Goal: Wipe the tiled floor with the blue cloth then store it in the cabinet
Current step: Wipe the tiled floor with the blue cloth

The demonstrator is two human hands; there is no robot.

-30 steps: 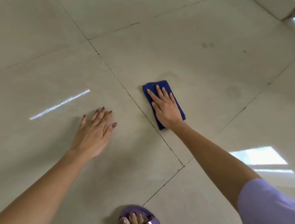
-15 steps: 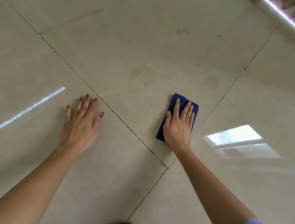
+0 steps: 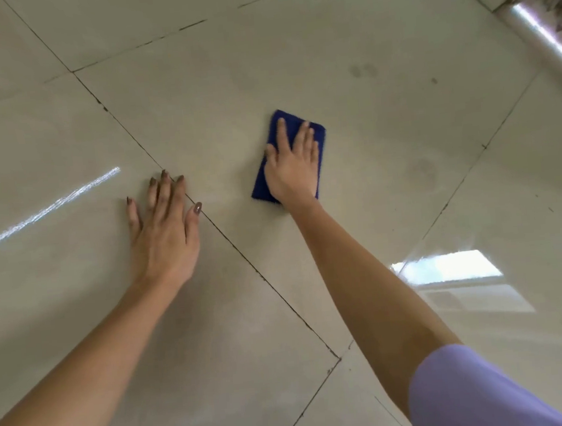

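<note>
A glossy tiled floor [image 3: 293, 59] fills the view, with wiping under way and no cabinet in sight. The left hand [image 3: 164, 236], fingers straight and spread, lies flat on a tile beside a dark grout line [image 3: 242, 257], apparently taking the person's weight. On so polished a surface that palm could skid if the lean grows. The right hand [image 3: 293, 171], fingers straight and close together, presses flat on the folded blue cloth [image 3: 260, 185], which lies on the next tile across the joint. Held by pressure alone, the cloth could bunch, unfold or slip from under the palm on a fast stroke. Faint grey smudges [image 3: 364, 70] farther out may be missed unless the strokes reach them.
</note>
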